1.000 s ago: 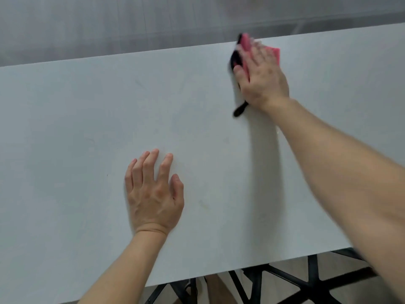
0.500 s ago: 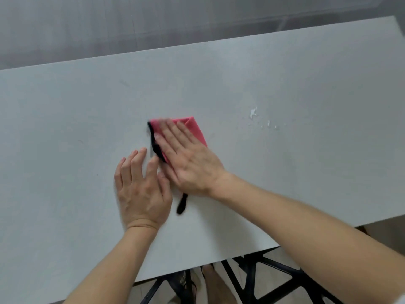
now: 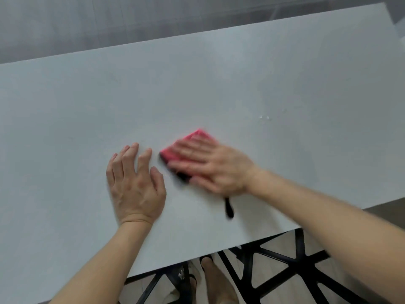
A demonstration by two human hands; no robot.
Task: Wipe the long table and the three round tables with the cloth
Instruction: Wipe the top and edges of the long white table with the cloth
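A long white table (image 3: 219, 84) fills most of the view. A folded pink cloth (image 3: 197, 137) with a black edge and a black loop lies on it near the front middle. My right hand (image 3: 214, 170) presses flat on the cloth with straight fingers and is blurred by motion. My left hand (image 3: 135, 183) rests flat on the bare table top just left of the cloth, fingers spread. A few small wet specks (image 3: 264, 117) sit to the right of the cloth.
The table's front edge runs diagonally at the lower right, with a black metal frame (image 3: 295, 266) under it. My foot (image 3: 210, 273) shows on the floor below. The table's right end (image 3: 392, 23) is at the top right. Grey floor lies beyond the far edge.
My right hand pulled the cloth from the far edge down beside my left hand, then slid it a little to the right. My left hand stayed flat in place.
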